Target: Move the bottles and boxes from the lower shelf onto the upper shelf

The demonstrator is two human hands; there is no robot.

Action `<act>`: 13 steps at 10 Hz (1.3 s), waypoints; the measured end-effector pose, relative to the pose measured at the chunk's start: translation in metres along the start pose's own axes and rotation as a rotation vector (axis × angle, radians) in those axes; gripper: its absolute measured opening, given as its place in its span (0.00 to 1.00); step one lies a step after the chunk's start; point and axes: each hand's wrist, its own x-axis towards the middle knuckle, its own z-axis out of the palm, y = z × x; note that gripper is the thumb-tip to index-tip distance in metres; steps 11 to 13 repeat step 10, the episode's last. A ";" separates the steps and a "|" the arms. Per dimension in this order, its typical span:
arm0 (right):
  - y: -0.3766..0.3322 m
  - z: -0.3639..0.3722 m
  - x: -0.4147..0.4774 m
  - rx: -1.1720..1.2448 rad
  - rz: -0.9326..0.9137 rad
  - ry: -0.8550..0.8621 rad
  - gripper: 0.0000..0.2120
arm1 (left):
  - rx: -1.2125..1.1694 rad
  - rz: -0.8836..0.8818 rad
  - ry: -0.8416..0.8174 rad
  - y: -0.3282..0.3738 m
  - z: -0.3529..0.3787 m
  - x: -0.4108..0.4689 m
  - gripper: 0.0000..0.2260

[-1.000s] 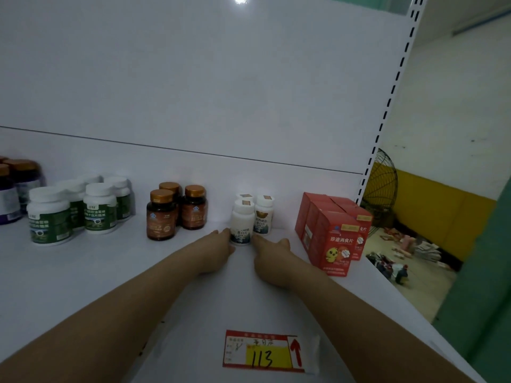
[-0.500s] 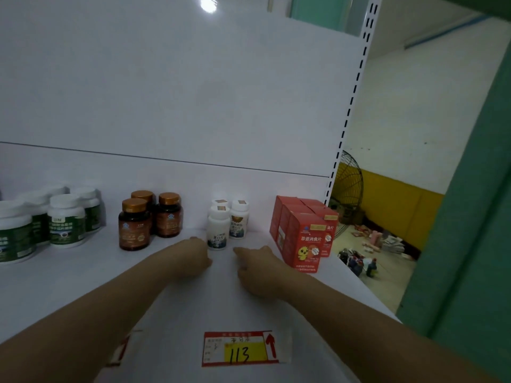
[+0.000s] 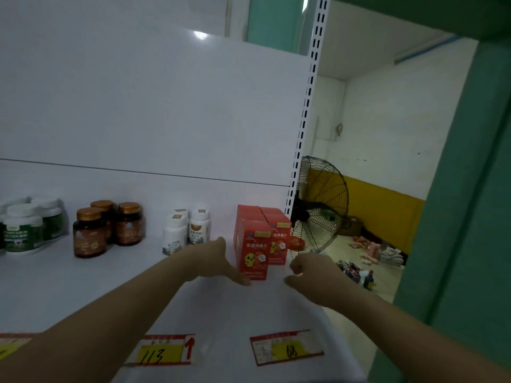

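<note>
Several red boxes (image 3: 255,244) stand in a tight group at the right end of the white shelf (image 3: 83,286). My left hand (image 3: 218,261) is open, its fingers against the left side of the front box. My right hand (image 3: 312,275) hovers just right of the boxes, fingers curled, holding nothing. Left of the boxes stand small white bottles (image 3: 185,230), then brown bottles with gold caps (image 3: 107,228), then white bottles with green labels (image 3: 27,228) at the far left.
Price tags marked 113 (image 3: 163,352) and 68 (image 3: 287,349) sit on the shelf's front edge. A perforated upright post (image 3: 304,120) bounds the shelf on the right. Beyond it stand a black fan (image 3: 320,205) and clutter on the floor.
Both hands have moved right, from the small white bottles to either side of the red boxes. The view has swung right as well.
</note>
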 end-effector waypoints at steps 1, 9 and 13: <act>0.020 -0.006 0.025 0.187 0.025 0.060 0.21 | -0.058 -0.018 0.033 0.003 0.007 0.019 0.47; 0.029 0.037 0.093 0.334 0.040 0.142 0.12 | -0.164 0.128 0.004 -0.004 0.030 0.057 0.31; 0.030 0.036 0.093 0.255 0.069 0.079 0.11 | -0.008 0.059 0.037 0.002 0.025 0.052 0.35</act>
